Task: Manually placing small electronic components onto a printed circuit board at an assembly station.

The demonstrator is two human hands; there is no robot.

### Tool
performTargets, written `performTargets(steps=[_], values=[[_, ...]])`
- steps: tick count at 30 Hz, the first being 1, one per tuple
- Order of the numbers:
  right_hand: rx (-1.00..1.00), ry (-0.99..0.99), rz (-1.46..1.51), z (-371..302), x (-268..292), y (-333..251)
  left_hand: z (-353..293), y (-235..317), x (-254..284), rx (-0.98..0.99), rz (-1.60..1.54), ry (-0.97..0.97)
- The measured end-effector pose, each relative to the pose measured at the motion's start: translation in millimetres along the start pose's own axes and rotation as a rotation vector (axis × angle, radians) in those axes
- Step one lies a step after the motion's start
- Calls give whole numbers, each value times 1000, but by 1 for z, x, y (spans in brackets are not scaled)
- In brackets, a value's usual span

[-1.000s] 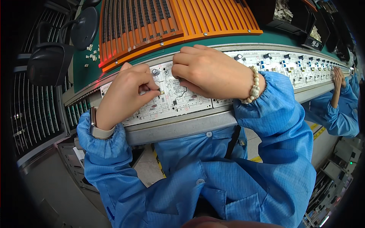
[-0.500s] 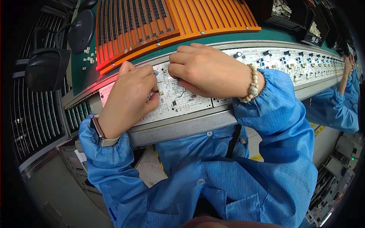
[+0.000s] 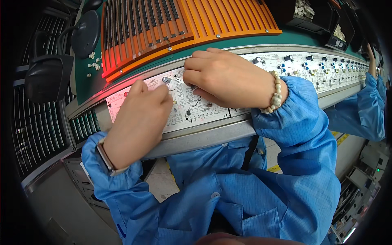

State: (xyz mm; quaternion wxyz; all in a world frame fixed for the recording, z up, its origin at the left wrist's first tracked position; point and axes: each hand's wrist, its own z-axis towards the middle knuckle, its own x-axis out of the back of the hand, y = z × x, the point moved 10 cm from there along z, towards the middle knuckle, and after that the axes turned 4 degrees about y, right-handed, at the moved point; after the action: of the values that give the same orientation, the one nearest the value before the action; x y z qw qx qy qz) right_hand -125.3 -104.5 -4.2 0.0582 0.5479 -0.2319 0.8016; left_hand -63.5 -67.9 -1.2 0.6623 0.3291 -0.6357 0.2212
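Board under the hands: a white circuit board (image 3: 179,116) lies on the metal track (image 3: 204,137) along the near side of the desk (image 3: 84,86), printed side up, with a few parts standing on it.
Left hand: the left hand (image 3: 141,118) is over the left part of this board, fingers curled under and back toward the camera; whether it grasps anything I cannot tell.
Right hand: the right hand (image 3: 218,77) is bent over the board's right part, fingertips tucked out of sight, so its grip cannot be told either.
Desk surface: green, with small white pieces (image 3: 95,65) scattered near its left end.
Orange rack: a slotted orange rack (image 3: 232,20) stands beyond the track, its left section loaded with rows of dark parts.
Red light: falls on the board's left end and the rack's near left corner.
Left end: a black stand device (image 3: 49,79) beside a tall rack of boards (image 3: 38,126).
Right side: more white boards (image 3: 326,73) continue along the track; black bins (image 3: 337,38) of pale parts sit behind.
Room: a co-worker's blue sleeve (image 3: 370,108) at far right; below, pale floor (image 3: 161,185) with yellow tape (image 3: 343,139).
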Motion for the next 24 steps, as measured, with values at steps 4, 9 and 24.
performTargets(steps=[4, 9, 24], values=[[10, 30, -63, 0, 1, -1, -15, -6, -4, 88, -119, -28], [17, -6, -49, 1, 1, -3, -8, -23, 11, 116, -223, 160], [8, -8, -22, 3, 1, -1, -3, -79, 32, 230, -25, 556]])
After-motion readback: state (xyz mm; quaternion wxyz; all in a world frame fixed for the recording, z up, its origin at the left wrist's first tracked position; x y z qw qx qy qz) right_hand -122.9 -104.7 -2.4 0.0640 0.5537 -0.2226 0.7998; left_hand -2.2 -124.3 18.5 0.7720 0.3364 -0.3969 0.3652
